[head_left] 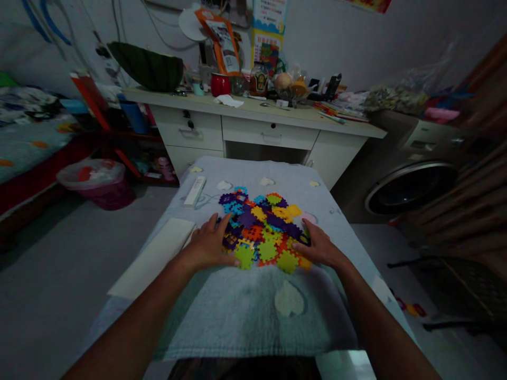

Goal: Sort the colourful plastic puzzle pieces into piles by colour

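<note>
A heap of plastic gear-shaped building pieces in green, purple, orange, yellow and blue lies on a cloth-covered table. My left hand rests against the heap's left side, fingers spread, thumb beside a green piece at the near edge. On the opposite side, my right hand touches the heap with thumb and fingers apart, close to a long purple piece. Neither hand has a piece lifted. Some fingertips are partly hidden among the pieces.
A white power strip and a flat whitish sheet lie left on the table. Behind stands a white desk with jars and a watermelon piece. A pink bin is at left, a washing machine at right.
</note>
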`<state>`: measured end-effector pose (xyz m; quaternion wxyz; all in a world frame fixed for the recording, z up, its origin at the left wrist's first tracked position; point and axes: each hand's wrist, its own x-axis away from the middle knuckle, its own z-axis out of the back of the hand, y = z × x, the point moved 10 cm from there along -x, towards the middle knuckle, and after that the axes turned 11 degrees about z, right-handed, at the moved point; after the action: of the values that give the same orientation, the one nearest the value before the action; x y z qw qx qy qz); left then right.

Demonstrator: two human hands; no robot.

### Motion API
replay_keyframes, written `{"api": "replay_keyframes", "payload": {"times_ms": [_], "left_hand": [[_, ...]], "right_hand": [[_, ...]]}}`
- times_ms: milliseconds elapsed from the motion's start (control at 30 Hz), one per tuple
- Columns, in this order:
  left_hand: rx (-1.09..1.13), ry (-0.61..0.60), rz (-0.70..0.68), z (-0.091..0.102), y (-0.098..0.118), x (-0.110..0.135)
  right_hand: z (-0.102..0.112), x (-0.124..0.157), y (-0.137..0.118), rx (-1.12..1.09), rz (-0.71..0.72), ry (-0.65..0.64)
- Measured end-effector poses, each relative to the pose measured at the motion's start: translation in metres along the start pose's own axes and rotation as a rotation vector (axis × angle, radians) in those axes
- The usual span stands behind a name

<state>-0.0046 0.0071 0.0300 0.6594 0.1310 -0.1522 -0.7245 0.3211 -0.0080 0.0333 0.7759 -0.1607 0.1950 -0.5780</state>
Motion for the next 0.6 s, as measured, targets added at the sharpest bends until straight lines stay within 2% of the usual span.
{"api": "replay_keyframes", "payload": {"times_ms": [100, 267, 400, 600], "left_hand": [[-0.003, 0.024, -0.022, -0.009, 0.002, 0.013], [0.105, 0.061, -0.104, -0.018, 0.029, 0.019], [0.185, 0.136, -0.123, -0.017, 0.042, 0.018], [0.295, 0.172, -0.155, -0.025, 0.064, 0.013]], "right_hand": [[-0.01, -0.002, -0.006, -0.048, 0.009, 0.007], [-0.022, -0.03, -0.034, -0.282, 0.06, 0.009], [-0.027, -0.045, -0.039, -0.533, -0.048, 0.016], [-0.044, -0.05, -0.053, -0.981, -0.224, -0.025]]}}
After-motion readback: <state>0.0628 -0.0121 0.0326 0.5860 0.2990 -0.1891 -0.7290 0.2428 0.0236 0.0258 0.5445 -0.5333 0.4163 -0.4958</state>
